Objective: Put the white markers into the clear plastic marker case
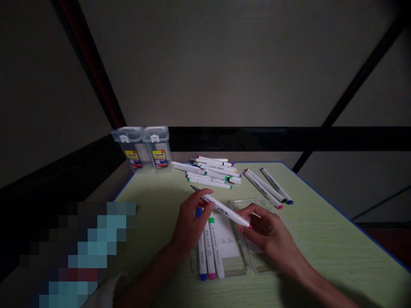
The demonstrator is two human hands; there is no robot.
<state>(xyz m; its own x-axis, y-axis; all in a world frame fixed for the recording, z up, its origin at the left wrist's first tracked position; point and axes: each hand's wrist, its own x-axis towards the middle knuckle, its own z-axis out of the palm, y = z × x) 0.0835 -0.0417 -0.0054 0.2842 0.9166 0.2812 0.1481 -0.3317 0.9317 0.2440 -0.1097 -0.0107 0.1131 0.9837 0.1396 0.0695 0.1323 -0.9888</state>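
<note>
A white marker pen [226,210] with a red end is held slanting above an open clear plastic case [236,267]. My left hand [192,216] pinches the marker near its dark far end, between thumb and fingers. At the red end, my right hand [268,229] has its thumb and fingers closed around the barrel. Below, several markers lie side by side in the left half of the case, among them a blue-ended marker [201,252] and a pink-ended marker [210,252]. My left hand hides their upper parts.
A loose pile of white markers [210,173] lies at the back of the table [154,205]. Three more markers [265,188] rest at the back right. Two lidded clear containers [160,149] with yellow labels stand at the back left, near the wall.
</note>
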